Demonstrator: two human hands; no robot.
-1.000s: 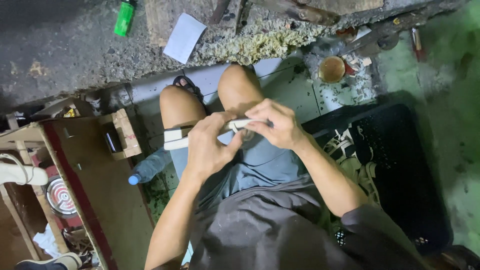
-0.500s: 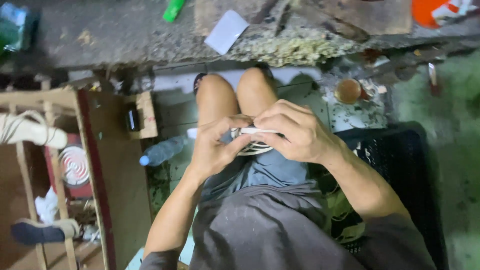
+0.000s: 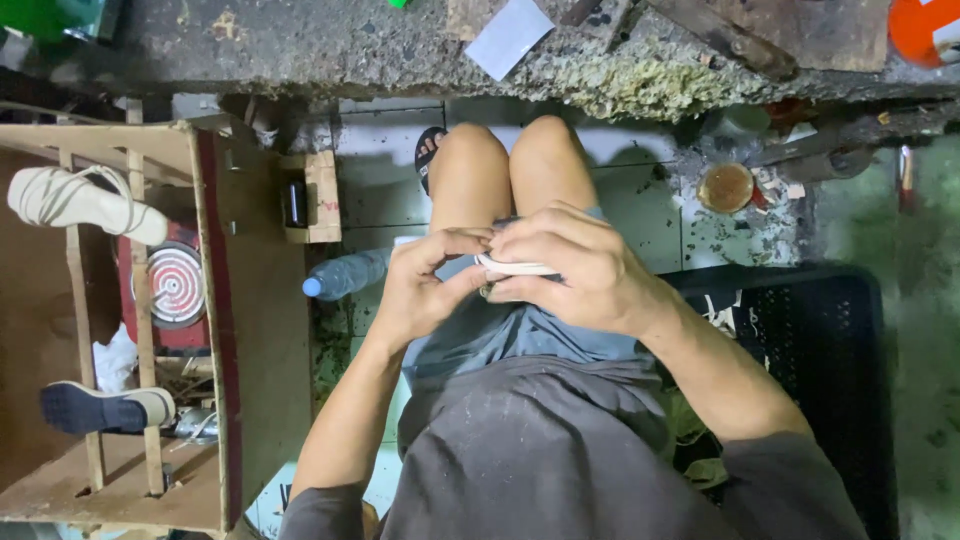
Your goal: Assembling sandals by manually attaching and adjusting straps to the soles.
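I sit with my knees (image 3: 505, 165) together over the tiled floor (image 3: 640, 215), and both my hands meet just above my lap. My right hand (image 3: 575, 270) is curled shut over a pale, narrow strip (image 3: 515, 268), with the fingers folded down across its top so that only a short whitish length shows at the thumb side. My left hand (image 3: 425, 290) comes in from the other side, its thumb and forefinger pinched together on the free end of the same strip. The two hands touch each other around it, and I cannot tell what the strip is made of or how far it runs under my right palm.

The strip sits between my hands, right over my grey-blue shorts (image 3: 520, 335), just short of my knees. Below them my dark grey shirt (image 3: 540, 450) fills the lower middle of the view.

On the floor by my left thigh lies a clear plastic bottle (image 3: 345, 273) with a blue cap, on its side. Further to my left stands a wooden rack (image 3: 215, 300) with a pale sandal (image 3: 80, 200) resting on its upper part and a dark-soled shoe (image 3: 100, 407) lower down. At my right side is a black plastic crate (image 3: 820, 350), just beside my right forearm. A small round tin (image 3: 726, 187) sits on the floor past the crate, near the rough concrete ledge (image 3: 400, 50) along the top.
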